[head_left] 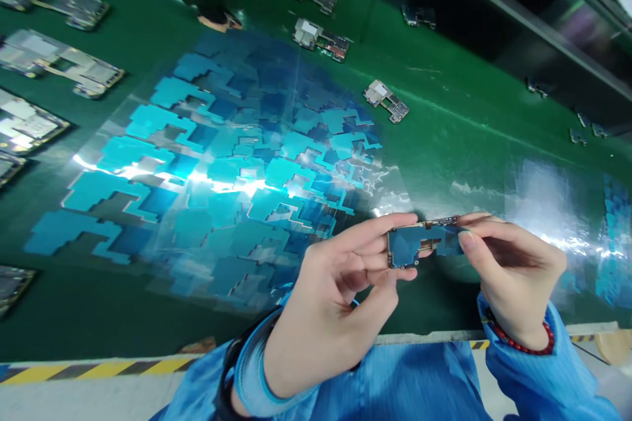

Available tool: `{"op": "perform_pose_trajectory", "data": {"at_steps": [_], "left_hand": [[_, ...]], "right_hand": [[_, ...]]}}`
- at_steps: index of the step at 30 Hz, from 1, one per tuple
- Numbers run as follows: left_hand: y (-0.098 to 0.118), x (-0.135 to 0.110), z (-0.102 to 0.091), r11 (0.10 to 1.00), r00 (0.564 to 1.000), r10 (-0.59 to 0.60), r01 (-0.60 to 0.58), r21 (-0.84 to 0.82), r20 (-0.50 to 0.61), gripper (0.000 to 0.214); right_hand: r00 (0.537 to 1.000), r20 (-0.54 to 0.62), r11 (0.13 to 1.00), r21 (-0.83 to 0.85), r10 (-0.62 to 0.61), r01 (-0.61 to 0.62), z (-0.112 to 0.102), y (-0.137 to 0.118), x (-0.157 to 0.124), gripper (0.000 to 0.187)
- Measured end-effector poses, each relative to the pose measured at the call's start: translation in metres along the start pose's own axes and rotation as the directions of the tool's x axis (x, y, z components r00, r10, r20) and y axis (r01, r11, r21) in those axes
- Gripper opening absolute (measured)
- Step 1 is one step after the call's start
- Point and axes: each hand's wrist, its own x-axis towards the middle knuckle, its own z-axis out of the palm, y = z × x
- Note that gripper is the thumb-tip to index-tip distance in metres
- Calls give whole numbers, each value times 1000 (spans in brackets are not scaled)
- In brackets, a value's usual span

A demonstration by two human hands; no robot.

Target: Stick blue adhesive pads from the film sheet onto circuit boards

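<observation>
A small circuit board (419, 242) with a blue film on its face is held between my two hands just above the near edge of the green belt. My left hand (336, 296) pinches its left end between thumb and fingers. My right hand (513, 270) grips its right end, the thumb pressed on the blue film. A clear sheet (207, 164) carrying several blue cut-out film pieces lies on the belt to the left of my hands.
Several bare circuit boards lie on the green belt (444, 118): a column at the far left (59, 69) and scattered ones behind the sheet (320, 39), (386, 100). A second film sheet (592, 230) lies at right. A yellow-black striped edge (99, 368) borders the near side.
</observation>
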Motion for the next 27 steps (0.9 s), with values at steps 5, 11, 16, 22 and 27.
{"op": "perform_pose_trajectory", "data": {"at_steps": [5,11,16,22,27], "left_hand": [[0,0,0,1000,1000,-2,2,-13,3,28],[0,0,0,1000,1000,-6,6,-5,4,29],[0,0,1,1000,1000,-12,12,-9,-1,28],[-1,2,-5,997,998,-57,55,53,40,30],[3,4,-5,984,993,-111,104,145,45,28]], "right_hand": [[1000,3,1000,-1,-13,13,1,0,1,19],[1000,0,1000,-21,-15,15,1,0,1,20],[999,9,999,-25,-37,38,1,-1,2,19],[1000,7,1000,-20,-22,22,1,-1,3,18],[1000,4,1000,-20,-20,20,1,-2,2,17]]}}
